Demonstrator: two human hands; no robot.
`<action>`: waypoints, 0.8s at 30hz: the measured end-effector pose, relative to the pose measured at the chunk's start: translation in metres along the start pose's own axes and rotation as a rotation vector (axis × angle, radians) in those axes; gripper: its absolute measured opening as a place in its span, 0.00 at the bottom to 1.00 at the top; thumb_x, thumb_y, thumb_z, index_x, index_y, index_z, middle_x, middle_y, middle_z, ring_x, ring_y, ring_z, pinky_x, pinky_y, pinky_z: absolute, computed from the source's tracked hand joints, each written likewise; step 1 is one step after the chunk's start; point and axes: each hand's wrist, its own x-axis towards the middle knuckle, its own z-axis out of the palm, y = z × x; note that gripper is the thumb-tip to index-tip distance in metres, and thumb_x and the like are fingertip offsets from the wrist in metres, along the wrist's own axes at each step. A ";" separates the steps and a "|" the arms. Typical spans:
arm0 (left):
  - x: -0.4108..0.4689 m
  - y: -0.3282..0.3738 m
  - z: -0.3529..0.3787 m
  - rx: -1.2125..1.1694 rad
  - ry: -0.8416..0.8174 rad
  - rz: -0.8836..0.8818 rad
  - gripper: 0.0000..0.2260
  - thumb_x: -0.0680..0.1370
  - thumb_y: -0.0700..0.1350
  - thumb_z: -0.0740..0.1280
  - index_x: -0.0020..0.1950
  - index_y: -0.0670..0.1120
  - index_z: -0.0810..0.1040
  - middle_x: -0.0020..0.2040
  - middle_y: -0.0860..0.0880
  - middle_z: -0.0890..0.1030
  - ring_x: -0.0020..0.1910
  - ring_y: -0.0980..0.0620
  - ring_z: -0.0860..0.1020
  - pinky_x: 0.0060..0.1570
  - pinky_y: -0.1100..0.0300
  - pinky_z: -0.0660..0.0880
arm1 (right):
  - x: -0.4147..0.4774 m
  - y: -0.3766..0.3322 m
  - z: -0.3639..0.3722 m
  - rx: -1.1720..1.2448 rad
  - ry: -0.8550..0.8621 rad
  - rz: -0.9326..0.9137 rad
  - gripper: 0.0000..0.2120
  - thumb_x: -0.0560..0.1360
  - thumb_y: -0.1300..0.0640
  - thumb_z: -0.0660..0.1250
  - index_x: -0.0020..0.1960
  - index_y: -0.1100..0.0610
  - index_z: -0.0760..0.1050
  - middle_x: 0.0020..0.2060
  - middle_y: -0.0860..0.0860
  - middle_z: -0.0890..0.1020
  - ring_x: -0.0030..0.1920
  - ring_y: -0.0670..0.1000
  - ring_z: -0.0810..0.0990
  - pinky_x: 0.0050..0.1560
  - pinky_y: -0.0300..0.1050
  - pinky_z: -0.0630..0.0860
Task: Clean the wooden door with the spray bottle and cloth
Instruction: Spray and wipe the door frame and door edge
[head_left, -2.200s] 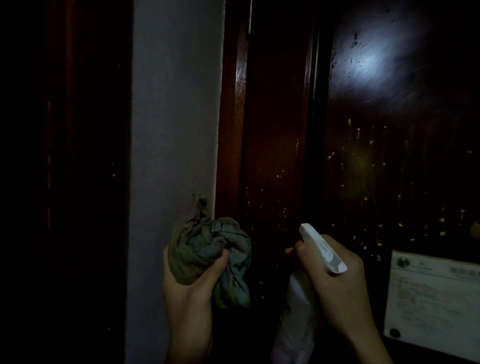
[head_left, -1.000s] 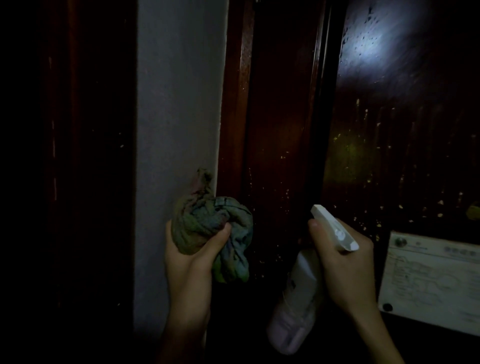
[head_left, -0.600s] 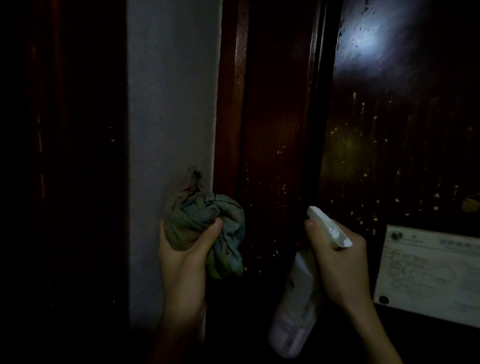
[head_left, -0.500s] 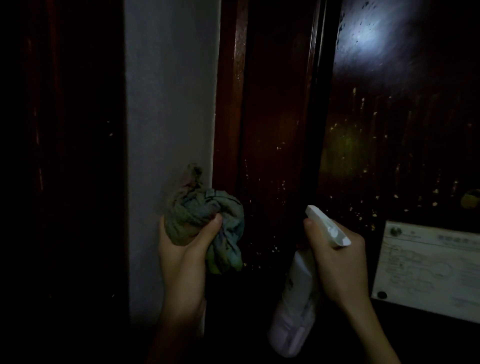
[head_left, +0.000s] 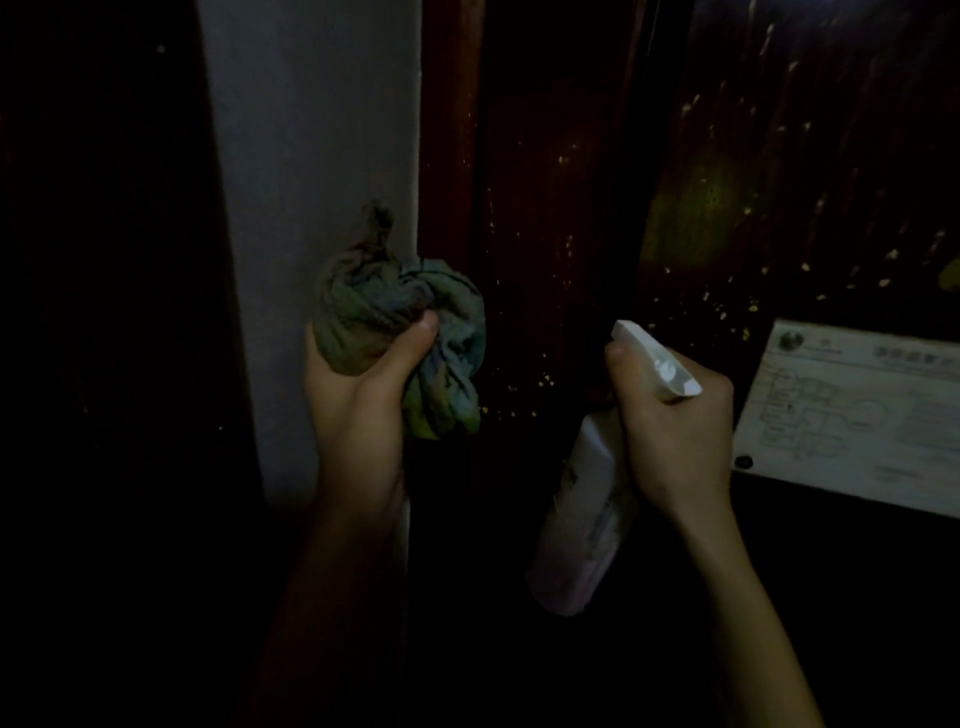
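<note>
**Head view: spray step, bottle aimed at the door's left edge, cloth waiting**

Very dim. The right hand (head_left: 670, 431) grips the neck of the bottle (head_left: 587, 519), fingers wrapped round it. One finger sits up front under the nozzle (head_left: 654, 358); the trigger itself is hidden. The bottle hangs tilted, body down-left, with the nozzle pointing up-left toward the frame (head_left: 545, 208) beside the door's (head_left: 779, 156) left edge. The left hand (head_left: 358, 395) clutches the cloth (head_left: 395, 322) in a tight wad, thumb across its front, where the wall (head_left: 311, 130) meets the frame. I cannot tell whether the cloth touches the wood. Pale specks (head_left: 706, 296) and streaks cover the door panel and the frame. A white notice (head_left: 852, 415) is fixed to the door at its right, just beside the right hand.

Likely step: wetting the wood before the wipe. To do it well:
- Level the bottle so it draws liquid.
- Turn the nozzle square to the speckled patch, not along it.
- Use short squeezes, so there are no runs down the panel.
- Keep the mist off the notice; it looks like paper and would likely soak.
- Keep the cloth out of the spray line, then open the wad for a flatter face.
- Wipe top down from the door's left edge, following the grooves.

Risk: in this low light, missed specks are easy.
</note>
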 end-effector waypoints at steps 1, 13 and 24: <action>-0.001 -0.001 0.000 -0.003 0.008 -0.004 0.23 0.73 0.36 0.74 0.68 0.40 0.75 0.60 0.44 0.84 0.58 0.48 0.84 0.61 0.48 0.80 | -0.001 0.000 0.000 0.004 0.011 0.003 0.19 0.78 0.57 0.67 0.30 0.57 0.67 0.25 0.47 0.68 0.28 0.43 0.66 0.29 0.41 0.64; -0.005 0.002 -0.010 0.015 0.062 -0.029 0.26 0.70 0.38 0.77 0.67 0.41 0.77 0.58 0.45 0.85 0.57 0.48 0.84 0.59 0.45 0.80 | -0.006 0.003 -0.002 0.014 0.067 -0.031 0.18 0.76 0.57 0.69 0.31 0.60 0.69 0.26 0.51 0.72 0.28 0.44 0.69 0.29 0.39 0.67; -0.007 0.002 -0.017 0.078 0.079 -0.037 0.27 0.69 0.39 0.78 0.67 0.42 0.77 0.59 0.47 0.85 0.56 0.51 0.84 0.57 0.50 0.82 | -0.011 0.007 0.001 0.033 0.048 -0.020 0.20 0.76 0.59 0.70 0.29 0.54 0.65 0.24 0.45 0.69 0.27 0.43 0.68 0.28 0.35 0.64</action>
